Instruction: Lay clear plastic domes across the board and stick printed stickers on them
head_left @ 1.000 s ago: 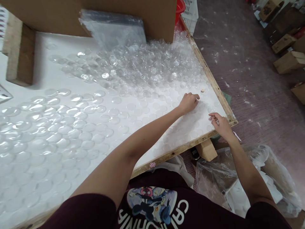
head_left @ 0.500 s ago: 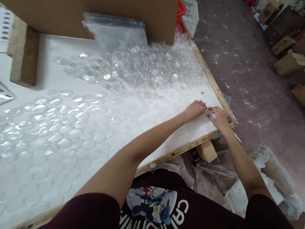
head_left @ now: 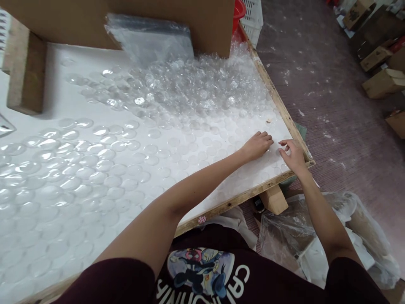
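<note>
Many clear round plastic discs (head_left: 115, 181) lie spread in rows over a white tabletop (head_left: 202, 185). My left hand (head_left: 257, 145) rests low over the table near its right corner, fingers curled down; what they hold, if anything, is hidden. Just to its right, my right hand (head_left: 292, 155) has its thumb and forefinger apart, with a small gap between the two hands. Faint discs lie on the surface around both hands. Farther back is a heap of loose, shiny clear discs (head_left: 202, 90).
A wooden rim (head_left: 278, 103) edges the table. Behind the heap stand a cardboard panel (head_left: 209, 29), a stack of clear plastic bags (head_left: 155, 40) and a red basin (head_left: 238, 12). A wood block (head_left: 28, 74) sits at left. A plastic-lined box (head_left: 303, 236) is below on the right.
My right hand has moved slightly away from my left, and its thumb and forefinger are further apart. My left hand has barely moved. The view has shifted a little.
</note>
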{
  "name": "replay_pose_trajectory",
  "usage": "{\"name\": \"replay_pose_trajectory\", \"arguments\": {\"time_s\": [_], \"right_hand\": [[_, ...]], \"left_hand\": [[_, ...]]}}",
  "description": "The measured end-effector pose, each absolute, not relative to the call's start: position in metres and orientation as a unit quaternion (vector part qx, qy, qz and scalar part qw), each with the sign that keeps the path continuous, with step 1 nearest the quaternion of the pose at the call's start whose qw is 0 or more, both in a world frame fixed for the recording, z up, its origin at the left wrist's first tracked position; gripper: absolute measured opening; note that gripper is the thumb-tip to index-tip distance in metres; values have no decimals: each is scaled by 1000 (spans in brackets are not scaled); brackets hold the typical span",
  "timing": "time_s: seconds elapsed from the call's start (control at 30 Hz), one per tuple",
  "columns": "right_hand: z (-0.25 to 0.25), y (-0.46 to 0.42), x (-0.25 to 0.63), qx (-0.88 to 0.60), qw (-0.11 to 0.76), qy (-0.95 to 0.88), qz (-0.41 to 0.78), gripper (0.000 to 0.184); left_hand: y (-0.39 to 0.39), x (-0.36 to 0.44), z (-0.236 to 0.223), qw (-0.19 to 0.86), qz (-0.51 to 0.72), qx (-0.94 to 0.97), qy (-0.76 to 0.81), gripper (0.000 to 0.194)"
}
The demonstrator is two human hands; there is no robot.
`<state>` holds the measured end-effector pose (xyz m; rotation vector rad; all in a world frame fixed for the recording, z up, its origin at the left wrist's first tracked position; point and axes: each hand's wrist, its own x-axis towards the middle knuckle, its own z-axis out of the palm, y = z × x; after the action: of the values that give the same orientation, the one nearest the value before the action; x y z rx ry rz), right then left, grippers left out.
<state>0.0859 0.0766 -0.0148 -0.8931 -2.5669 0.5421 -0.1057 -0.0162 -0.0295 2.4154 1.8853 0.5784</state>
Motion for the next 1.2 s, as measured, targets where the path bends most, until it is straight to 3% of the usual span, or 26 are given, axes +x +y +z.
{"name": "replay_pose_trajectory", "arguments": {"time_s": [0.23, 0.47, 0.7, 1.03, 1.2], "right_hand": [[-18, 73, 87, -292, 107, -937, 157, 24], [-21, 81, 90, -349, 167, -870, 307, 29], [-32, 89, 96, -387, 197, -804, 406, 35], [-22, 87, 97, -367, 206, -858, 296, 23], [-17, 80, 101, -293, 138, -920, 219, 21]], "left_hand": [[-17, -113, -31, -5, 161, 778, 608, 16], [-14, -110, -32, -28, 158, 770, 617, 24], [-19, -109, -28, 22, 173, 762, 624, 25], [-20, -107, -19, 56, 200, 734, 646, 21], [-12, -107, -25, 44, 169, 768, 617, 17]]}}
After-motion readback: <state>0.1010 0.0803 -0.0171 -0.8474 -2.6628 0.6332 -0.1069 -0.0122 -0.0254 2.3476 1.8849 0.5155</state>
